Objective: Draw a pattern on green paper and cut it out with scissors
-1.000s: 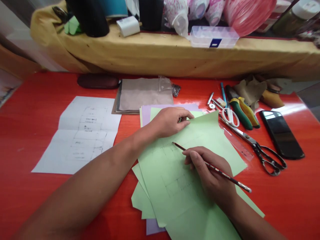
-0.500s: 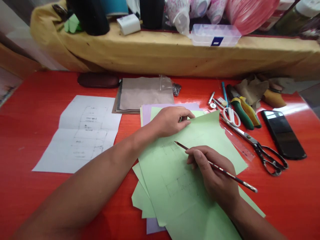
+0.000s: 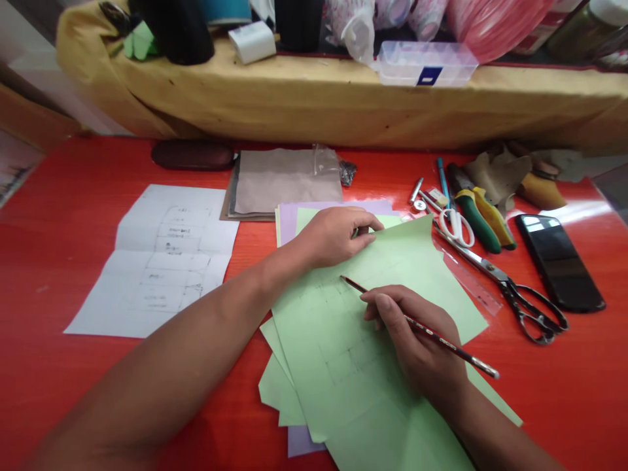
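Observation:
In my right hand [image 3: 419, 340] is a pencil [image 3: 441, 340], held in a writing grip with its dark tip over the top green paper sheet [image 3: 304, 333]. Faint pencil lines, some forming boxes, mark that sheet. My left hand [image 3: 338, 235] lies across the sheet's upper edge, its fingers curled and the thumb close to them, gripping the paper there. The upper right corner of the sheet lifts a little. Beneath are more green sheets and a purple sheet [image 3: 301, 441]. To the left lies a creased white paper [image 3: 132, 261] with a hand-drawn, labelled diagram.
On the right are black-handled scissors [image 3: 532, 307], a phone [image 3: 562, 261], pliers [image 3: 483, 219], small white-handled scissors [image 3: 457, 227] and a clear ruler [image 3: 471, 284]. A brown case [image 3: 192, 155] and grey-brown sheets [image 3: 284, 183] lie behind. A cloth-covered ledge [image 3: 294, 104] holds a clear plastic box [image 3: 426, 64].
The pencil and my right hand have shifted very slightly left. My left hand stays at the sheet's upper edge. The whole view has moved a little.

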### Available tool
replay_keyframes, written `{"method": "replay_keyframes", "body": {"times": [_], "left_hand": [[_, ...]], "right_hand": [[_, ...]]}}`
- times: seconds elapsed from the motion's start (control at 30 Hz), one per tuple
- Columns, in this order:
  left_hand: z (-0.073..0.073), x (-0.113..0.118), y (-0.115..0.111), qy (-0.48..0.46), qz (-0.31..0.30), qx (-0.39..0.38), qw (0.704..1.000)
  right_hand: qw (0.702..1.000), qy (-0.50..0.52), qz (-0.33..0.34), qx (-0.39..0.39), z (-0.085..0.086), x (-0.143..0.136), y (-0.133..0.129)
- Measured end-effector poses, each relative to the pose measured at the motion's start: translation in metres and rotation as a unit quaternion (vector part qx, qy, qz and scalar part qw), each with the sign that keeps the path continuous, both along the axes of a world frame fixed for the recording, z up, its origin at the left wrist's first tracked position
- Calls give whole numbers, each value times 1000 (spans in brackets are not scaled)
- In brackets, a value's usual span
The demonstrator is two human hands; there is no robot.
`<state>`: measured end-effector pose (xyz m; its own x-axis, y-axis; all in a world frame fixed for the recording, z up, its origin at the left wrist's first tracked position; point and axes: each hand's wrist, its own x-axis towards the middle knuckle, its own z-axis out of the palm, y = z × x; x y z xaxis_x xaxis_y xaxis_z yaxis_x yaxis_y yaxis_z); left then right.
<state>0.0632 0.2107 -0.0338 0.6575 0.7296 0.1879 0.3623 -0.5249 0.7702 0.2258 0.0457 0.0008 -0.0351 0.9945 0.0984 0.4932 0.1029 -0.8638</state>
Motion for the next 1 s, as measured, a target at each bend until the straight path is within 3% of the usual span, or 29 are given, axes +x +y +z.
{"method": "replay_keyframes", "body": {"times": [1.0], "left_hand": [[-1, 0, -1, -4, 4, 7, 1000]], "right_hand": [[1000, 7, 11, -14, 3, 0, -1]]}}
